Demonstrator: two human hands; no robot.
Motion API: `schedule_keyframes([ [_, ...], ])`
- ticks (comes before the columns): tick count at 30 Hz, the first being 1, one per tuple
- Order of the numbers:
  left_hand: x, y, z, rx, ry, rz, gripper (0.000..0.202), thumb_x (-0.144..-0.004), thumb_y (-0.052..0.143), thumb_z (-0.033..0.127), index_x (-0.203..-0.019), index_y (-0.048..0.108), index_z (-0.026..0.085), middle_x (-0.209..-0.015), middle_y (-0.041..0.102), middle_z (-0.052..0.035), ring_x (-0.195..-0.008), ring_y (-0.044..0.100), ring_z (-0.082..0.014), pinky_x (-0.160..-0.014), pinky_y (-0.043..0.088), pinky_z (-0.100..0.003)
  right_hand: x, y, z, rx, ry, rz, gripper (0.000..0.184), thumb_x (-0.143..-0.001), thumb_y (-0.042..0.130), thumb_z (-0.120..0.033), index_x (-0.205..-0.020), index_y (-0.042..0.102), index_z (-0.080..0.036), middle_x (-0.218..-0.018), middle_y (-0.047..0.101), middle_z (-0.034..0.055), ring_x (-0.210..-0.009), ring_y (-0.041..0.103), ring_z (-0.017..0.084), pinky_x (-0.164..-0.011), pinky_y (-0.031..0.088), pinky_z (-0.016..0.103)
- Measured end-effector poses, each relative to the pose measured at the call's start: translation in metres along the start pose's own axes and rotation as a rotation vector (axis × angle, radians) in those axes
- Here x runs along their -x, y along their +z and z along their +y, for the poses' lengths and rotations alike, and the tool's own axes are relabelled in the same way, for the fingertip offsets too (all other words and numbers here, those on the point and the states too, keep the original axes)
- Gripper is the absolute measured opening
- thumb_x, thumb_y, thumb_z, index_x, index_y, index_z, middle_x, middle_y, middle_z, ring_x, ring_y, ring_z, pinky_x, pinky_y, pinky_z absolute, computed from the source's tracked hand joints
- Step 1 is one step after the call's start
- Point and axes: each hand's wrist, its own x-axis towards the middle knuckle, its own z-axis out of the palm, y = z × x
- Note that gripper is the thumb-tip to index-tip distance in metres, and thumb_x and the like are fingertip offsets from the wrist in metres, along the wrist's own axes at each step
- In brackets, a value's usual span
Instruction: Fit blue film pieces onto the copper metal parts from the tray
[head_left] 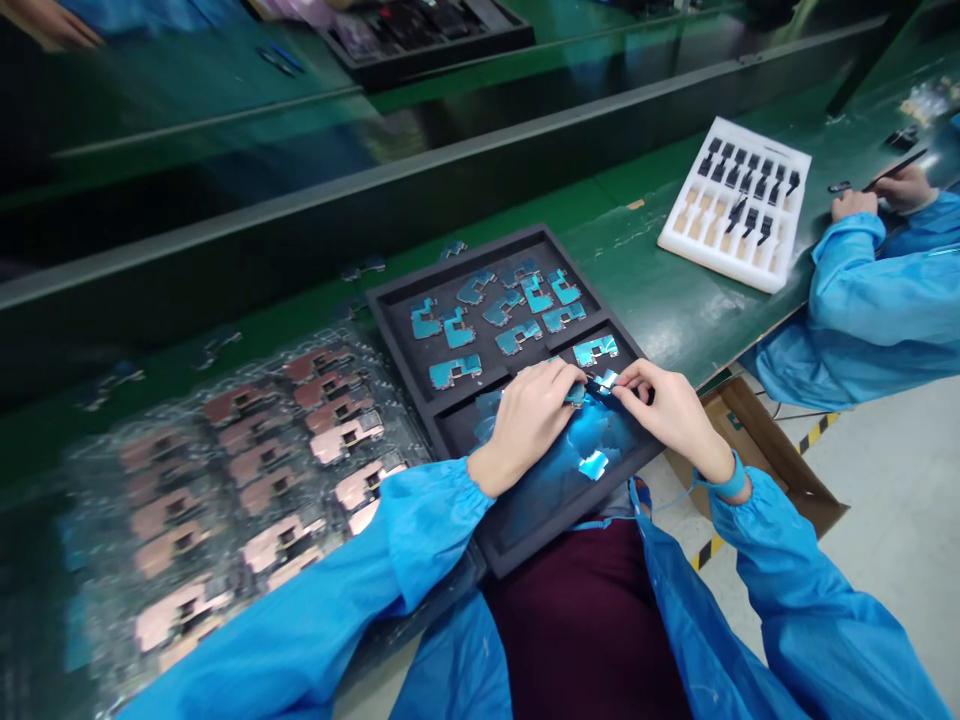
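Circuit board (576, 394) just right of the middle of the frame, partly hidden by fingertips and held over the front part of the black tray (555, 524). Clamped from its left by the left hand (525, 415), thumb and fingers together on the edge. Right hand (671, 400) close beside, with thumb and forefinger pinched on what looks like a shiny piece of blue film (607, 382); cannot tell whether loose or stuck to the board. Below both hands, in the same front part, loose film scraps (594, 465). Near the middle of the frame, in the rear part of the tray, blue-faced boards (455, 371) spread out singly. At lower left, pinkish boards (346, 437) in rows in clear packaging (105, 520). Judging by scraps and blue faces, probably at the step of lifting film off one board. For the next move, as a judgement, a need for a firm left hold near the edge, a low, light pull with the right pinch, and care against bending the board or catching small parts along its side.
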Motion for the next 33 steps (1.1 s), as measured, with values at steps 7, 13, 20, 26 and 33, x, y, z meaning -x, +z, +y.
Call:
schedule_keyframes([
  [7, 0.008, -0.014, 0.01, 0.2, -0.015, 0.046, 0.021, -0.097, 0.059, 0.008, -0.106, 0.071, 0.021, -0.105, 0.075, -0.0059, -0.095, 0.071, -0.0234, -0.081, 0.052, -0.033, -0.003, -0.003, 0.007, -0.328, 0.048, 0.073, 0.016, -0.095, 0.069, -0.035, -0.098, 0.078, -0.021, -0.086, 0.079, 0.0024, -0.076, 0.071, 0.018, -0.073, 0.056, 0.032],
  [13, 0.027, -0.033, 0.022, 0.172, 0.125, 0.095, 0.029, -0.096, 0.052, 0.002, -0.108, 0.071, 0.021, -0.105, 0.076, -0.0067, -0.092, 0.072, -0.0214, -0.077, 0.053, -0.032, 0.008, 0.0, 0.003, -0.645, 0.14, 0.122, 0.036, -0.091, 0.078, -0.054, -0.099, 0.077, -0.019, -0.087, 0.076, 0.0049, -0.064, 0.065, 0.015, -0.042, 0.045, 0.023],
  [20, 0.045, -0.039, 0.042, -0.073, 0.325, 0.31, 0.028, -0.103, 0.052, 0.002, -0.11, 0.074, 0.018, -0.101, 0.08, -0.0082, -0.081, 0.072, -0.0197, -0.072, 0.05, -0.033, 0.028, 0.02, -0.022, -0.659, 0.114, 0.348, 0.027, -0.096, 0.079, -0.048, -0.103, 0.078, -0.021, -0.094, 0.078, 0.0041, -0.073, 0.072, 0.016, -0.053, 0.061, 0.024],
  [26, 0.054, -0.041, 0.051, 0.393, 0.04, 0.234, 0.018, -0.105, 0.065, 0.018, -0.116, 0.078, 0.023, -0.107, 0.081, -0.007, -0.093, 0.076, -0.0203, -0.081, 0.059, -0.032, 0.031, 0.036, -0.046, -0.709, 0.094, 0.482, 0.025, -0.096, 0.078, -0.046, -0.103, 0.078, -0.022, -0.096, 0.08, 0.0045, -0.074, 0.075, 0.018, -0.059, 0.066, 0.028],
  [33, 0.047, -0.062, 0.043, 0.869, -0.571, 0.367, 0.022, -0.088, 0.082, 0.041, -0.097, 0.079, 0.021, -0.096, 0.08, -0.0068, -0.089, 0.075, -0.0222, -0.08, 0.061, -0.031, 0.019, 0.033, -0.057, -0.703, 0.055, 0.45, 0.03, -0.095, 0.078, -0.051, -0.102, 0.077, -0.021, -0.097, 0.081, 0.0074, -0.08, 0.078, 0.021, -0.063, 0.064, 0.032],
])
